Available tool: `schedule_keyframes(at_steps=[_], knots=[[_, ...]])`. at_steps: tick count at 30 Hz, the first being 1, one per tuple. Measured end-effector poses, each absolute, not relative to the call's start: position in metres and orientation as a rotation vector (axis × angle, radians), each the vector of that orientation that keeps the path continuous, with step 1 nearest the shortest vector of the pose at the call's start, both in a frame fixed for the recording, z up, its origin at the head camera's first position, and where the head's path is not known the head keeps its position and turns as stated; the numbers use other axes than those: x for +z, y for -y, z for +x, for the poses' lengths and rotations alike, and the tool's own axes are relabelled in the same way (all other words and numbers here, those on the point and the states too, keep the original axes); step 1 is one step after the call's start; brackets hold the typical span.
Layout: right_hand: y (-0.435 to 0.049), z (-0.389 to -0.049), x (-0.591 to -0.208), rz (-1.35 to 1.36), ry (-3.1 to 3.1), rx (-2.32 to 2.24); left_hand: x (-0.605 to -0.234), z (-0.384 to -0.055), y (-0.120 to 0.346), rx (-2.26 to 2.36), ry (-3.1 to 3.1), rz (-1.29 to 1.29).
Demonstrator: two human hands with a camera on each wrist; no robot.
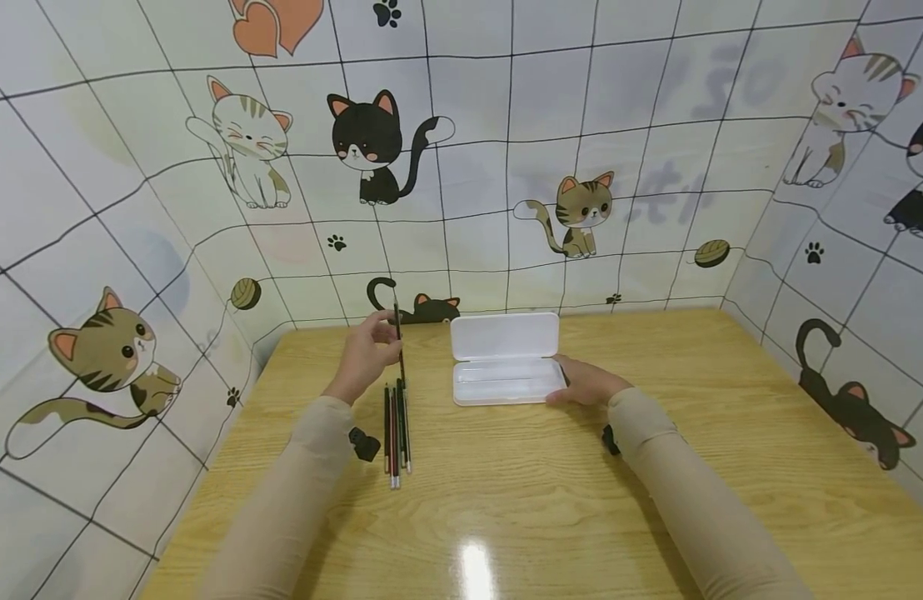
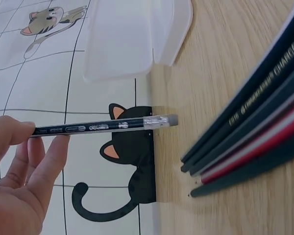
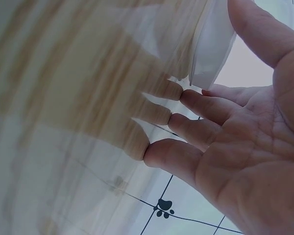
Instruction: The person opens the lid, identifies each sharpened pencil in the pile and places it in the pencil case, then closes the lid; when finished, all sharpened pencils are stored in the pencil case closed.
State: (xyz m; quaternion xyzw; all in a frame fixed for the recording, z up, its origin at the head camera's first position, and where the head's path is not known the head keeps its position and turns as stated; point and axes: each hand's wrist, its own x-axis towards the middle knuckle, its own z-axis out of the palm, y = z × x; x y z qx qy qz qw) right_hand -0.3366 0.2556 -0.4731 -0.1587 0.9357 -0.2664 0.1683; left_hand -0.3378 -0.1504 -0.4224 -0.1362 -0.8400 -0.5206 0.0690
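My left hand (image 1: 366, 352) pinches a dark pencil (image 2: 95, 126) between thumb and fingertips, above the table's far left part. In the left wrist view its silvery ferrule and grey eraser point toward the table. Just below it lies a bundle of pencils (image 1: 396, 433), mostly dark green or black, one with red. A white pencil case (image 1: 505, 337) stands with its lid raised at the table's far middle; no pencil shows in its tray. At the case's right end, my right hand (image 1: 587, 382) holds the side between thumb and index finger, its other fingertips touching the table.
The wooden table (image 1: 506, 492) meets a white wall covering (image 1: 476, 183) with printed cats and grid lines at the back and both sides. Small black devices sit at both wrists, one by the left sleeve (image 1: 304, 475), one under the right sleeve (image 1: 679, 475).
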Motion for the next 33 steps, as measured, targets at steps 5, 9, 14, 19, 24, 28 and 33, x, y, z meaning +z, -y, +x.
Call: schedule_keyframes(at_steps=[5, 9, 14, 19, 24, 28, 33], knots=[[-0.256, -0.337, -0.474, -0.462, -2.656, -0.781, -0.425, -0.341, 0.141, -1.557, 2.497, -0.44], [-0.254, -0.335, -0.475, -0.457, -2.651, -0.785, -0.431, -0.343, 0.136, -1.586, 2.478, -0.463], [-0.253, -0.333, -0.474, -0.454, -2.654, -0.793, -0.432, -0.346, 0.129, -1.533, 2.476, -0.479], [-0.255, -0.335, -0.473, -0.458, -2.662, -0.789, -0.429, -0.352, 0.117, -1.498, 2.447, -0.5], [-0.255, -0.335, -0.473, -0.47, -2.659, -0.798, -0.429, -0.355, 0.105, -1.519, 2.413, -0.526], [-0.254, -0.333, -0.472, -0.469, -2.655, -0.797, -0.429, -0.354, 0.097, -1.502, 2.404, -0.55], [-0.255, -0.333, -0.472, -0.47, -2.668, -0.782, -0.429, -0.355, 0.087, -1.46, 2.382, -0.561]])
